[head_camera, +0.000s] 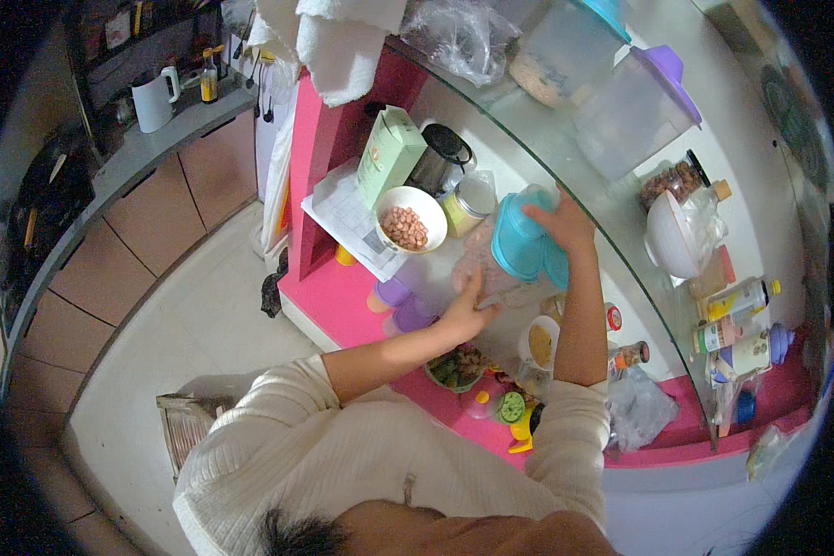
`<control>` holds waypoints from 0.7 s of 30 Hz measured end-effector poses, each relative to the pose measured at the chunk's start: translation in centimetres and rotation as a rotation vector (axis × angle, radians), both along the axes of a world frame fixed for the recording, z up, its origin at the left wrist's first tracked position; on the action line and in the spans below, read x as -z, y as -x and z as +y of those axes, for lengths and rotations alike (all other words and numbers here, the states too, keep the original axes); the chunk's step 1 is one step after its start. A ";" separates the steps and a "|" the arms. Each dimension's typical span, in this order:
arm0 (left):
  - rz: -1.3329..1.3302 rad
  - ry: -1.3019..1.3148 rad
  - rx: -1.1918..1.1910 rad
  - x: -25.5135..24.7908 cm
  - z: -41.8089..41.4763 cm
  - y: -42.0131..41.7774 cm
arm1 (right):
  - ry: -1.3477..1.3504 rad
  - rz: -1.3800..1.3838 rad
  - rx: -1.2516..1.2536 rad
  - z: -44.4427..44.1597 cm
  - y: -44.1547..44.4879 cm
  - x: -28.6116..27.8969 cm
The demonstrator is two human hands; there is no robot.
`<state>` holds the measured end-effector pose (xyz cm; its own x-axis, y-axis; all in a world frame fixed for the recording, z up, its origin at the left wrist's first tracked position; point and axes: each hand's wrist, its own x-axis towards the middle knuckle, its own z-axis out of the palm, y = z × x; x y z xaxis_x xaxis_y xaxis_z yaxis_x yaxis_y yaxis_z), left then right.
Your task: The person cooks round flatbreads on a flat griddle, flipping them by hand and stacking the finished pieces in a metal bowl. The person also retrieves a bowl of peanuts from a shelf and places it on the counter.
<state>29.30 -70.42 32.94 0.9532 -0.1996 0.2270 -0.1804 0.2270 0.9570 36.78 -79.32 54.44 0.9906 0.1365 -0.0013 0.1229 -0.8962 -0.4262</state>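
My right hand (pixel 568 221) reaches to a clear plastic container with a turquoise lid (pixel 516 240), its fingers at the far side of the lid. My left hand (pixel 469 316) lies against the near left side of the same container, fingers spread. Pinkish contents show through its clear wall. To the left stands a white bowl of pinkish nuts or beans (pixel 404 226), partly on printed papers (pixel 340 208). Behind it are a light green carton (pixel 391 149), a dark jug (pixel 441 156) and a jar with a metal lid (pixel 474 198). Whether my fingers close on the container is hard to tell.
A glass shelf edge (pixel 563 170) curves close above my right hand. On it stand a purple-lidded container (pixel 632 111) and a white bowl (pixel 674 236). Nearer me, purple-lidded containers (pixel 413 313), a cup with yellowish contents (pixel 540 345) and a bowl of vegetables (pixel 455 372) occupy the pink counter.
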 end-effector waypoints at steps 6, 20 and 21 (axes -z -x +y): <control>-0.002 0.035 0.041 1.5 1.5 -2.0 | 0.195 -0.230 0.105 -1.7 -0.8 2.8; -0.325 -1.468 -0.264 -8.2 5.5 -15.6 | -0.028 -0.736 -0.044 -0.1 7.4 13.7; -0.306 -1.466 -0.276 -7.9 5.6 -16.5 | -0.057 -0.714 -0.050 0.3 7.3 13.4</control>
<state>45.80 -64.80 40.81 0.9519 -0.2463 0.1823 -0.2837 -0.9332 0.2204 29.46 -78.99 41.02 0.7398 0.1621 0.6530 0.4290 -0.8613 -0.2723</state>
